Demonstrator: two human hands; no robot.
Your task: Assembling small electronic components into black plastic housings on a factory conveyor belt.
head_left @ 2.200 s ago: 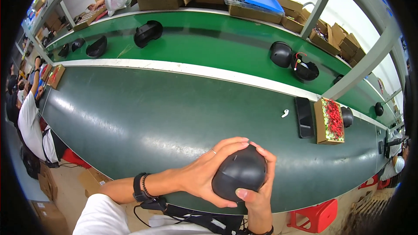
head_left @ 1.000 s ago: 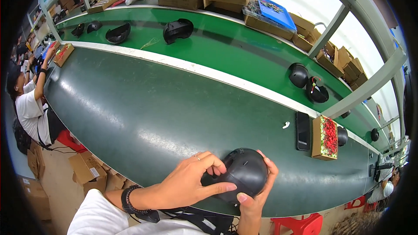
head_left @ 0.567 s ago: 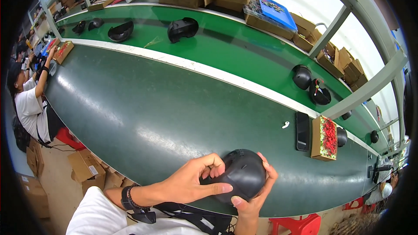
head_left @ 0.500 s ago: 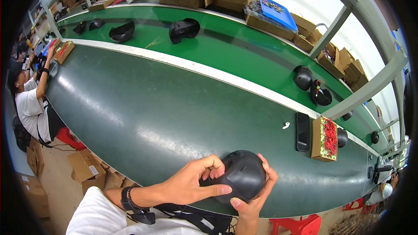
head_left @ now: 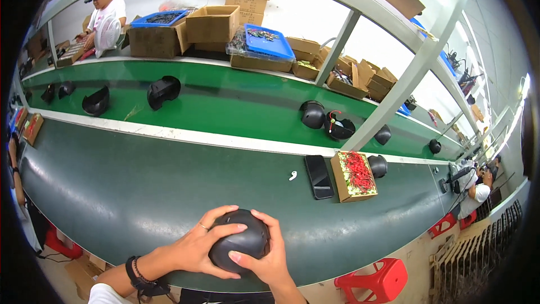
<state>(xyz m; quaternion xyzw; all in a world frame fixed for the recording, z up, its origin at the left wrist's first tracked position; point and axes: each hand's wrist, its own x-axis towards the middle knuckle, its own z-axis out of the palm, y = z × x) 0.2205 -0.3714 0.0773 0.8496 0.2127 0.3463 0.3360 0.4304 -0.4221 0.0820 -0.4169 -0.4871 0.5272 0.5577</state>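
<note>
A rounded, glossy black plastic shell (head_left: 246, 246) sits between my hands, just above or resting on the near edge of the dark green table (head_left: 169, 197); which of the two cannot be made out. My left hand (head_left: 197, 246) wraps its left side, fingers spread over the top and side. My right hand (head_left: 274, 260) clasps the right side, thumb across the front and fingers reaching behind. The shell's underside is hidden. Beyond it lie a white earbud (head_left: 292, 175), a black phone (head_left: 319, 177) and a cardboard box (head_left: 341, 183) of red-wired parts (head_left: 358, 170).
A green conveyor belt (head_left: 236, 107) runs behind the table, carrying several black shells (head_left: 163, 92). A grey metal post (head_left: 388, 104) rises near the box. Cartons (head_left: 152, 42) and a blue tray (head_left: 275, 46) line the far side. A red stool (head_left: 388, 278) stands at lower right.
My view has swung rightward and up, so things appear further left. My left hand's curled fingers have opened out and now grip the shell, which seems turned.
</note>
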